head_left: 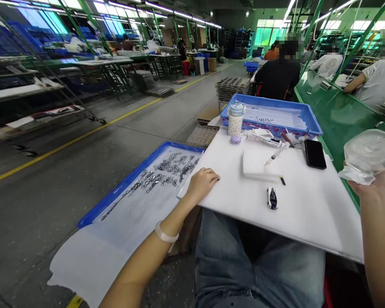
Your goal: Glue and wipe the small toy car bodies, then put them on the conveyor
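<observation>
My left hand (202, 185) rests on the left edge of the white tabletop (311, 205), its fingers loosely bent, with nothing visible in them. At the right side my right hand (377, 188) holds up a clear plastic container (370, 149); crumpled white material (356, 174) shows at its lower side. A small white and dark toy car (272, 198) sits on the table between my hands. Behind it lie a short black piece (282, 180), a white sheet (255, 164) and a slim dispenser (272, 158) with a thin tip.
A phone (315, 154), a white tube (266, 139), a purple case (235, 140) and a cup (235, 119) stand or lie farther back. Beyond is a blue tray (312, 119). Another blue tray (122, 184) with dark ring-like parts sits low left. Co-workers sit ahead along a green bench (327, 102).
</observation>
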The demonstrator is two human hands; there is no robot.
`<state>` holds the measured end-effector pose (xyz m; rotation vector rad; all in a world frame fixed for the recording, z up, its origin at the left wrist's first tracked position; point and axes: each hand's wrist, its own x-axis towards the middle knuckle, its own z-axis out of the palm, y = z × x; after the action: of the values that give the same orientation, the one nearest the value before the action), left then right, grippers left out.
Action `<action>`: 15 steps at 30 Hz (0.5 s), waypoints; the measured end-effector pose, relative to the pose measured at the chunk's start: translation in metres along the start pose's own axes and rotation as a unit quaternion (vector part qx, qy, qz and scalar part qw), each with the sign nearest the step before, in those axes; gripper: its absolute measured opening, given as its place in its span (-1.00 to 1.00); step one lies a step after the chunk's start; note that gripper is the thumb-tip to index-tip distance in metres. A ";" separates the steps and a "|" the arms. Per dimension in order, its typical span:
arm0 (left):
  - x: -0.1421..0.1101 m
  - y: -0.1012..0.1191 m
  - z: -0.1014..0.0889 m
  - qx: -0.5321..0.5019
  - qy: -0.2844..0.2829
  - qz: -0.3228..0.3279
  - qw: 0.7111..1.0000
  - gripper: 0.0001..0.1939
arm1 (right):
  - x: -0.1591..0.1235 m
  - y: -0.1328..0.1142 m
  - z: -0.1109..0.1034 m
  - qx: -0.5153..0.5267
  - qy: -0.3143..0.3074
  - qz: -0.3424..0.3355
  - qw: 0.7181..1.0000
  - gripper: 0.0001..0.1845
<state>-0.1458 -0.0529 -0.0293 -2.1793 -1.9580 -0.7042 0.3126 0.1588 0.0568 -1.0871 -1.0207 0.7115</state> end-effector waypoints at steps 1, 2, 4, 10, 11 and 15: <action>0.002 0.002 0.000 0.011 -0.003 0.012 1.000 -0.85 | -0.005 0.001 -0.005 0.011 0.008 0.032 0.999 -0.54; 0.003 0.005 0.000 0.023 -0.003 0.025 0.999 -0.83 | -0.008 0.003 -0.009 0.020 0.023 0.050 0.998 -0.58; 0.003 0.013 0.001 0.048 0.005 0.050 0.998 -0.80 | -0.008 0.007 -0.013 0.028 0.075 0.045 0.996 -0.69; 0.000 0.041 0.009 0.087 0.025 0.146 0.985 -0.67 | -0.006 0.003 0.002 -0.026 0.147 -0.176 0.973 -0.66; 0.001 0.044 0.011 0.086 0.028 0.162 0.983 -0.66 | -0.012 -0.001 0.009 -0.070 0.123 -0.247 0.959 -0.56; 0.006 0.052 0.013 0.067 0.034 0.213 0.974 -0.79 | -0.045 -0.016 0.039 -0.342 -0.048 -0.554 0.758 -0.51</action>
<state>-0.0919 -0.0498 -0.0274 -2.3400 -1.3873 -0.5494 0.2593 0.1291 0.0629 -0.8013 -1.8189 -0.6466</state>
